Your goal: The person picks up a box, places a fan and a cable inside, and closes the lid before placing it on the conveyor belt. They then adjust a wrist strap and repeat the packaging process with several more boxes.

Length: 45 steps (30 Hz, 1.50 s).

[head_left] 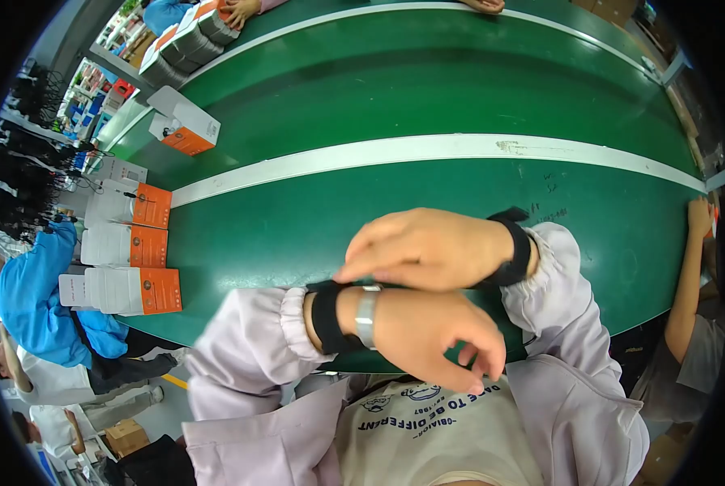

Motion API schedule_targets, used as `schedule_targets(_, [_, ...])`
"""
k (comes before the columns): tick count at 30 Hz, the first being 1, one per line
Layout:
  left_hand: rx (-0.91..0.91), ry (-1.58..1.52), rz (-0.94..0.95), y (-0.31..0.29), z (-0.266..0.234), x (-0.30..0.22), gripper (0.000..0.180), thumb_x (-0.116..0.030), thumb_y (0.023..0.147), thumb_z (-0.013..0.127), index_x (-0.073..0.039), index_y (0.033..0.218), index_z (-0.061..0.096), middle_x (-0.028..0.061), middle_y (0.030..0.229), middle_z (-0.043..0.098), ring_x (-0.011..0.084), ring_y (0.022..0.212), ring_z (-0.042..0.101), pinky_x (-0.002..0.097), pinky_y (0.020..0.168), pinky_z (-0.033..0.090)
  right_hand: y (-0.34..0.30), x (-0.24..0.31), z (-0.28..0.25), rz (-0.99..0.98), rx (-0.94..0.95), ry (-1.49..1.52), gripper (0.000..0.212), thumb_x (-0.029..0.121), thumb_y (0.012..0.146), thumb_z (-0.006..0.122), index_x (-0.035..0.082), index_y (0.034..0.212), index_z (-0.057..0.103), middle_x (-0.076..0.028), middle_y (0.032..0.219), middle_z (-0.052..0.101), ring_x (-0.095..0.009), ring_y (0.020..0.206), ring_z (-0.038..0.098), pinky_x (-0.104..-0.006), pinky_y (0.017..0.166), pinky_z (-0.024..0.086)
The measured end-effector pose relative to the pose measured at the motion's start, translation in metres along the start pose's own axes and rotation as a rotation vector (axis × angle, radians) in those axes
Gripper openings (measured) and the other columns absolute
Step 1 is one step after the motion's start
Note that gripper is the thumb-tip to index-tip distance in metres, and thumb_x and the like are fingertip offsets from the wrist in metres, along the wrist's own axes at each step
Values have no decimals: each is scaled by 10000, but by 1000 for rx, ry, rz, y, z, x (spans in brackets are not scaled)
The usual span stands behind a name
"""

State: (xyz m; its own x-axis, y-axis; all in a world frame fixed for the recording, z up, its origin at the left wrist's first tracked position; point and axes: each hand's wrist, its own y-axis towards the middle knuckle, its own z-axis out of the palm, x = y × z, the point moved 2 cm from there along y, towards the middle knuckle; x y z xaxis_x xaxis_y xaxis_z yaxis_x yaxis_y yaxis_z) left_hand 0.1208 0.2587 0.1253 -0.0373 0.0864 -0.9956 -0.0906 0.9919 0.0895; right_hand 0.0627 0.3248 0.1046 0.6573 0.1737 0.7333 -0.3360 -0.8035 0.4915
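My left hand [439, 336] hangs low in front of my shirt, its fingers loosely curled and nothing visible between them and the thumb. On that wrist are a black strap [327, 321] and a silver band [365, 317]. Across it from the right reaches my right hand [419, 247], fingers stretched out and lying over the left wrist. Its fingertips are at the upper edge of the left black strap; whether they press on it I cannot tell. A second black strap [515, 253] goes round my right wrist, with a dark piece sticking up from it.
Under my hands is a green table [297, 219] crossed by a white strip [427, 148]. White-and-orange boxes [160, 290] line the left edge; an open box [186, 130] stands farther back. Black cables [30, 162] hang at left. Other people sit on both sides and across.
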Motion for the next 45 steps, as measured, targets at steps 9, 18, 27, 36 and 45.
schedule_targets(9, [-1223,-650,638,-128,-135,82,206,-205,843,526,-40,957,481,46,699,508,156,649,497,299,651,426,-23,-74,3,596,-338,443,218,101,843,547,11,1041,528,-46,978,565,-109,892,541,-244,791,438])
schedule_targets(18, [-1704,222,-64,-213,-176,97,129,-152,820,572,-44,888,553,-5,718,537,65,608,475,195,510,384,-20,-91,-1,728,-355,345,145,98,845,541,5,955,555,-44,901,584,-108,844,555,-240,764,448])
schedule_targets(27, [-1949,8,190,-260,-187,100,230,-140,803,594,-33,988,508,33,848,562,77,676,506,204,564,416,-41,-91,-19,702,-591,371,115,105,848,530,4,894,558,-66,816,581,-128,738,542,-244,674,444])
schedule_targets(36, [-2436,405,-12,-309,-253,94,834,-132,702,708,28,1304,153,164,1236,376,214,1156,379,319,951,321,-58,-94,-32,765,-704,357,102,91,850,525,-5,864,557,-60,801,581,-124,722,546,-245,663,458])
schedule_targets(45, [-2243,205,270,-350,-281,96,816,-108,652,744,45,1269,233,153,1115,470,199,1010,505,310,811,441,-49,-96,-34,761,-669,334,95,79,853,510,-7,838,547,-62,755,565,-132,688,546,-252,640,456])
